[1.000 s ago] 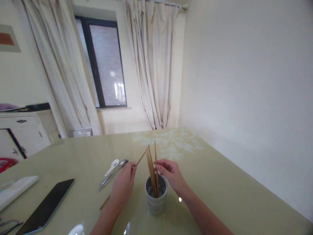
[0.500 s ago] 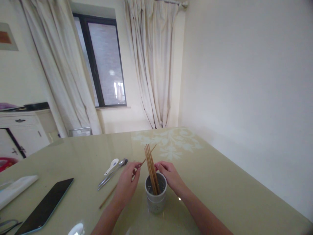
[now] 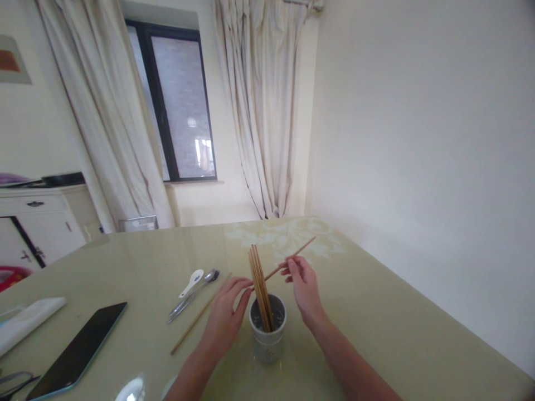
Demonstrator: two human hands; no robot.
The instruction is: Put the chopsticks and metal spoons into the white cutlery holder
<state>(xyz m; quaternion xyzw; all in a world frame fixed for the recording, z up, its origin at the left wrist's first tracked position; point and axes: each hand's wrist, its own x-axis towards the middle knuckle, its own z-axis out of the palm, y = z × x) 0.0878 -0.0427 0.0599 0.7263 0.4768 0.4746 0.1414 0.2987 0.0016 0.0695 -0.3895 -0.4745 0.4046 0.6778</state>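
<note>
Several chopsticks [image 3: 259, 284] stand in the holder [image 3: 268, 331]; right hand [image 3: 304, 287] pinches another [image 3: 295, 257], one [image 3: 199, 317] lies left, left hand [image 3: 225, 317] loosely open.

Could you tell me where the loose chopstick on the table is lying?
The loose chopstick lies flat on the table, left of the left hand, just beside the spoons.

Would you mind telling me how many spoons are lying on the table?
2: a white spoon and a metal spoon beside it, left of the left hand. Others may be hidden.
</note>
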